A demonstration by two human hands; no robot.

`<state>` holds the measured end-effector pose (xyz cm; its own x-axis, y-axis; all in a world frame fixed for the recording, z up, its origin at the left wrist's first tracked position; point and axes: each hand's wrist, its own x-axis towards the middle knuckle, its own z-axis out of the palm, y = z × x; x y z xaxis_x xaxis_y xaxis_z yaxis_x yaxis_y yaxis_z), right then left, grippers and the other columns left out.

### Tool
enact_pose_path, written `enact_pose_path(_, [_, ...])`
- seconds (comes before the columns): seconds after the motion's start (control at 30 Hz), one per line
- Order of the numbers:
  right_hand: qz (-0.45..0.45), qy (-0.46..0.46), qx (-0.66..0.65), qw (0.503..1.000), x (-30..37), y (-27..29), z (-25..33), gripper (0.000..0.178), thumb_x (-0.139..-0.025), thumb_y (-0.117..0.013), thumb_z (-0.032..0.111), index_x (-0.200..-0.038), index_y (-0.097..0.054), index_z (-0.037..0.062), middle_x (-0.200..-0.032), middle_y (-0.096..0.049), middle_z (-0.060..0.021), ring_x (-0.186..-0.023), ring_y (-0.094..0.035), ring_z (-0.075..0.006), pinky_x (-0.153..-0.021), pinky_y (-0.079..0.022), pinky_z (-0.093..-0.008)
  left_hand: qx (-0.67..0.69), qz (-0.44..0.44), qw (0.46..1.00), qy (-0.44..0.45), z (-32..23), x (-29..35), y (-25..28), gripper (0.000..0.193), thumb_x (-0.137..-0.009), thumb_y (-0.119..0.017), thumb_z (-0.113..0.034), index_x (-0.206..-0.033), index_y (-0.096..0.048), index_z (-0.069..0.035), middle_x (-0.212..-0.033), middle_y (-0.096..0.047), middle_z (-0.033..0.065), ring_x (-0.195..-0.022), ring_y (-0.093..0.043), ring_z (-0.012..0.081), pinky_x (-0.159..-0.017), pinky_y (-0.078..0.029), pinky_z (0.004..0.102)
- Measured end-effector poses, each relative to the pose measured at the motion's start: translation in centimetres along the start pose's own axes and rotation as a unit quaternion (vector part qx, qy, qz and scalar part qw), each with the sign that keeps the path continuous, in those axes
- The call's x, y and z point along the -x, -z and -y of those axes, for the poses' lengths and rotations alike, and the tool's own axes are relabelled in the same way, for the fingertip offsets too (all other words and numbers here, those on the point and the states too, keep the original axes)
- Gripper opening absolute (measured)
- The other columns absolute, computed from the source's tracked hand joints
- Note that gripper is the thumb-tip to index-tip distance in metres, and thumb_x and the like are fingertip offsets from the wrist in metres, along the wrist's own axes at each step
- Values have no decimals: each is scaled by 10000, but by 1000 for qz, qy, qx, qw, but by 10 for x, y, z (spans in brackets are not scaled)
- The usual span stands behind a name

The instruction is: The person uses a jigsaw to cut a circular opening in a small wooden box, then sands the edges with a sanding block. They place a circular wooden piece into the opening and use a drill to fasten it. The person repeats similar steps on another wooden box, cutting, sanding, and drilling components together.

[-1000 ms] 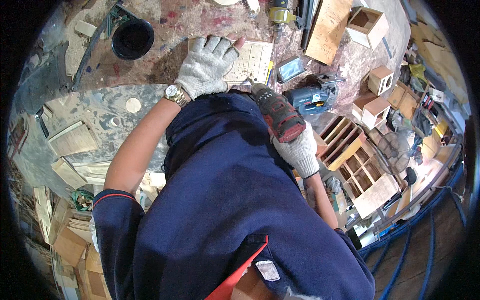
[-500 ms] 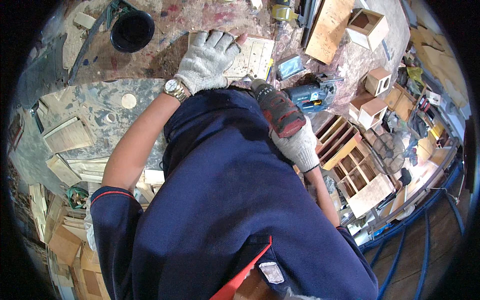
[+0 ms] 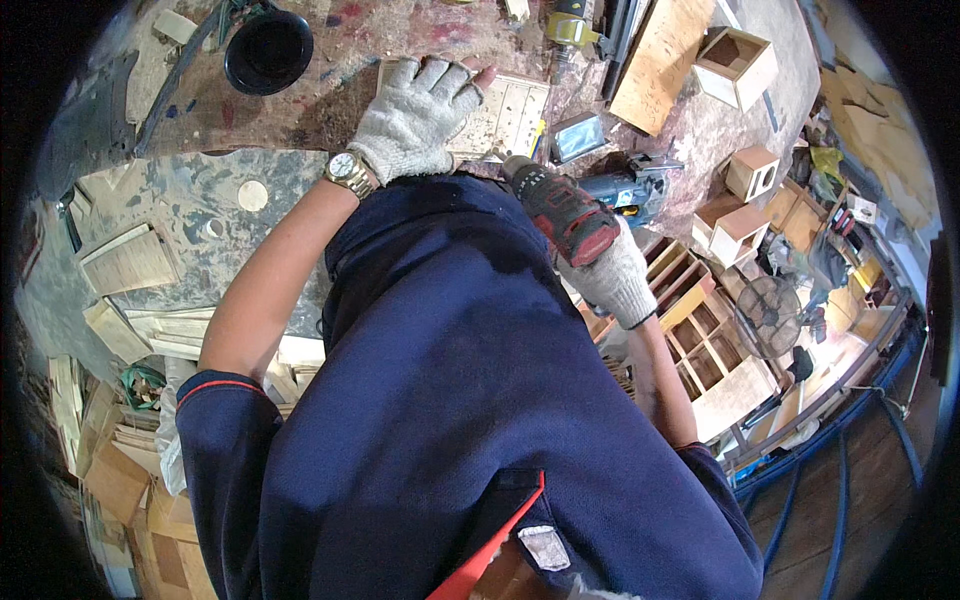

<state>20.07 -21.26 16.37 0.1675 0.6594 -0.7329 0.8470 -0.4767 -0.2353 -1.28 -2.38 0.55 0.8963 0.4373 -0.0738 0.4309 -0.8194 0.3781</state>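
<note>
My left hand (image 3: 415, 118), in a whitish knit glove with bare fingertips, lies spread over a pale wooden panel (image 3: 518, 108) with lines marked on it. The glove covers much of the panel's left side. My right hand (image 3: 615, 278), gloved alike, is wrapped round a red and black cordless drill (image 3: 565, 212). The drill's front end points at the panel's near edge, close to my body. Whether its tip touches the wood I cannot tell. Just right of the drill lies a blue jigsaw (image 3: 625, 190), partly covered by the drill and my hand.
Beyond the jigsaw is a shiny rectangular object (image 3: 578, 136). A black bowl (image 3: 268, 52) stands at the far left. A plywood board (image 3: 660, 65) and small open wooden boxes (image 3: 735, 65) lie at the right, a compartmented wooden frame (image 3: 705, 340) lower down. Wood pieces (image 3: 130, 262) lie left.
My right hand has moved a little right and away from me, and the drill's rear has swung with it. My left hand stays on the panel.
</note>
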Motion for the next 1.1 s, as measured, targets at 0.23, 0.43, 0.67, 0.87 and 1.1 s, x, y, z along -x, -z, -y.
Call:
enact_pose_path(0.23, [24, 55, -12, 998, -12, 10, -17, 529, -739, -819, 419, -1128, -702, 79, -961, -737, -161, -930, -717, -363, -815, -576, -451, -13, -9, 1000, -7, 1, 1, -2, 1302, -541, -864, -606, -1633, -332, -137, -1374, -576, 52, -1265, -511, 246, -1039, -382, 473])
enact_pose_path(0.43, [45, 29, 64, 997, -11, 22, -6, 605, -665, -868, 444, -1123, -707, 82, -939, -731, -182, -912, -709, -397, -814, -576, -462, -18, -28, 999, -9, 0, 1, 2, 1160, -573, -850, -526, -1574, -424, -123, -1323, -591, 51, -1250, -522, 237, -1023, -403, 448])
enact_pose_path(0.67, [68, 1, 18, 998, -18, 24, 10, 579, -671, -872, 450, -1093, -713, 87, -930, -728, -194, -921, -709, -401, -823, -571, -480, -28, -38, 999, -7, -1, 2, 4, 1115, -601, -858, -521, -1559, -451, -120, -1361, -588, 57, -1249, -523, 238, -1044, -396, 443])
enact_pose_path(0.87, [87, -33, 49, 994, -16, 29, 22, 587, -686, -860, 460, -1102, -712, 72, -944, -727, -203, -927, -708, -404, -824, -572, -483, -2, -37, 999, -9, 1, 1, 3, 1108, -620, -842, -518, -1571, -434, -120, -1370, -584, 58, -1282, -511, 240, -1052, -389, 448])
enact_pose_path(1.1, [60, -40, 43, 996, -45, 12, 32, 487, -735, -820, 429, -1012, -733, 39, -889, -733, -225, -878, -721, -414, -780, -582, -491, -17, 16, 1000, 5, -1, 1, 3, 1173, -650, -802, -581, -1632, -341, -134, -1435, -555, 86, -1323, -501, 273, -1053, -380, 492])
